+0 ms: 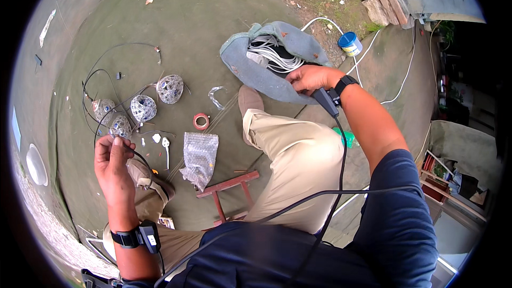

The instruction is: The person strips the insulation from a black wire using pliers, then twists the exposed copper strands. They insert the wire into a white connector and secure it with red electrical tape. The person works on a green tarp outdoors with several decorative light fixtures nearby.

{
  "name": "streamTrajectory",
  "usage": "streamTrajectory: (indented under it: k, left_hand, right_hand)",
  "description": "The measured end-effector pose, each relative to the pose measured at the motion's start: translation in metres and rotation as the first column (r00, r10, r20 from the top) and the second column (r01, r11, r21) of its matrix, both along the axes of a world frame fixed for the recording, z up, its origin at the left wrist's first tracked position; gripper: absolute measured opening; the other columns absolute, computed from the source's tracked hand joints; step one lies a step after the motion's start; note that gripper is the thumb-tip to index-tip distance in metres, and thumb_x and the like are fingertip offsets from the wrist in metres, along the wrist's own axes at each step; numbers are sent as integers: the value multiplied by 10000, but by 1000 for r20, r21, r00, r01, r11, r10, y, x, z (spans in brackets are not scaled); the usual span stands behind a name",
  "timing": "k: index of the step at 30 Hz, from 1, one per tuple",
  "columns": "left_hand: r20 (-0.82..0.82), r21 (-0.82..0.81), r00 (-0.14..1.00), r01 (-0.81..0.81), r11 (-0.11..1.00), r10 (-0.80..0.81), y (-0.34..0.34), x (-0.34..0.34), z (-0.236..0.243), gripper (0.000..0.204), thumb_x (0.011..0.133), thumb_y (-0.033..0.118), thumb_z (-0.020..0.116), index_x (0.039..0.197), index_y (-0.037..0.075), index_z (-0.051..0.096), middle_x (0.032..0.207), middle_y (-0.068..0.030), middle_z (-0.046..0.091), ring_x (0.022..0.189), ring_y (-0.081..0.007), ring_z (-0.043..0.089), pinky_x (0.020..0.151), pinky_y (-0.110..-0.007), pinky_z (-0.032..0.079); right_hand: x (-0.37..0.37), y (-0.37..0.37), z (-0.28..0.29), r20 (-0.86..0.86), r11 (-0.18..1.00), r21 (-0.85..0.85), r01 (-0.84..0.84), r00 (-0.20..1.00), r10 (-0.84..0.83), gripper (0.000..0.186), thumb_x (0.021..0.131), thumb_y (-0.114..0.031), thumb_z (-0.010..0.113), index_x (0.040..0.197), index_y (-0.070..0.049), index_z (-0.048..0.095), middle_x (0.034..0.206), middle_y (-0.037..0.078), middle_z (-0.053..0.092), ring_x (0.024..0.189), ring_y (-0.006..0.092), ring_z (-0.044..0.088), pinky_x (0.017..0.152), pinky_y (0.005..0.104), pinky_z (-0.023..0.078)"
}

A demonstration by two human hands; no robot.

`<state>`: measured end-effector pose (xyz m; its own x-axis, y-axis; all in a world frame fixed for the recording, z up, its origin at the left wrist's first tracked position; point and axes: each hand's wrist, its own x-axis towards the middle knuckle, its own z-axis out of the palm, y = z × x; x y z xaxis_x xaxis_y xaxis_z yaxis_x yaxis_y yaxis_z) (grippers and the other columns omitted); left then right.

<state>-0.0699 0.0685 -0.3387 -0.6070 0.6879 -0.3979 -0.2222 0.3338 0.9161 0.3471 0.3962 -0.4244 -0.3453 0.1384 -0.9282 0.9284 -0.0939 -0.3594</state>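
A thin black wire [140,156] was pinched between the fingertips of the left hand [113,162], raised above the ground, and ran on toward a loop of the same wire [101,72] lying on the green mat [202,26]. Three wire-mesh balls [143,108] sat on the mat just beyond that hand, close together along the wire.

The right hand [312,79] rested with its fingers curled on the rim of a grey cloth bag [266,77], which lay open on the mat and held a bundle of white cables [274,56]; whether it gripped anything I cannot tell.

Between the two hands came the bent knee in tan trousers [298,154], blocking the straight way across. Near it lay a roll of red tape [201,121], a sheet of bubble wrap [199,157], a white spoon-like piece [166,146] and a small red wooden stool [229,194]. A blue tin [350,43] stood beyond the bag, beside a white cable [405,74] trailing over the mat.
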Motion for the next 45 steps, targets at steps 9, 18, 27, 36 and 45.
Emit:
streamTrajectory:
  k: [9,18,27,36,45]
  left_hand:
    - [-17,-53,998,59,997,-60,12,5,-14,90,1005,131,580,1027,44,574,922,-49,632,824,-123,600,737,-240,468]
    - [-46,-94,996,73,993,-78,25,7,-19,95,1006,140,580,1018,46,572,915,-45,627,833,-128,601,739,-248,461]
    - [-65,-127,995,70,989,-78,31,1,-25,91,1001,144,592,1022,56,578,909,-43,629,835,-134,604,734,-250,462]
    - [-81,-146,991,92,985,-104,34,0,-30,101,1000,158,599,1022,60,585,919,-40,634,839,-130,606,736,-243,462]
    - [-90,-153,987,119,981,-133,36,3,-33,95,1001,157,598,1026,65,587,924,-34,634,846,-130,607,734,-239,458]
  right_hand:
    - [-16,8,-44,-21,980,5,-199,980,199,982,666,-339,881,1484,-82,402,1292,167,572,1133,245,586,888,356,530]
    - [-22,4,-86,-50,987,109,-120,991,126,863,737,-480,808,1400,-18,503,1279,155,616,1053,273,630,816,373,535]
    - [-47,20,-92,80,832,520,-191,981,174,439,844,-408,715,1126,-71,707,1140,158,701,1090,337,645,934,401,490]
    - [-32,-25,-115,71,898,314,-307,951,300,698,829,-566,657,1357,-114,596,1256,194,655,1161,342,622,983,404,475]
    - [-21,-42,-143,98,910,277,-308,951,292,776,831,-713,558,1196,-41,691,1154,185,698,1104,315,652,958,408,487]
